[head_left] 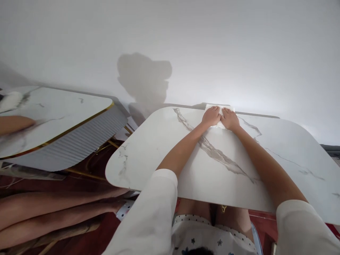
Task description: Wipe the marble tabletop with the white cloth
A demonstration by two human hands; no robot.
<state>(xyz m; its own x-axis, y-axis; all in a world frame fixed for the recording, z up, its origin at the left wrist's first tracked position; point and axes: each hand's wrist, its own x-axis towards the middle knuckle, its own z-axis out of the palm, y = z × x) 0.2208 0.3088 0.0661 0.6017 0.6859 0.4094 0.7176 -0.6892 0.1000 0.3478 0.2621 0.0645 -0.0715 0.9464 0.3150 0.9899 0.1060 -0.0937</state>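
Note:
Both arms reach forward across a white marble-patterned table point(164, 152) with rounded corners. At its far edge lies a white sheet point(220, 125), a folded cloth or paper; I cannot tell which. My left hand point(211, 116) rests flat on the left part of the sheet, fingers pointing away from me. Beside it, my right hand point(230, 119) lies flat on the right part. The thumbs nearly meet in the middle. Between and around the hands, parts of the sheet show; the rest is hidden beneath the palms.
A pale wall point(239, 53) stands right behind the table, with a shadow on it. To the left is a second marble-patterned table point(61, 106) with a gold edge and ribbed side. Another person's arm point(16, 124) lies over it, and their legs point(58, 209) stretch below.

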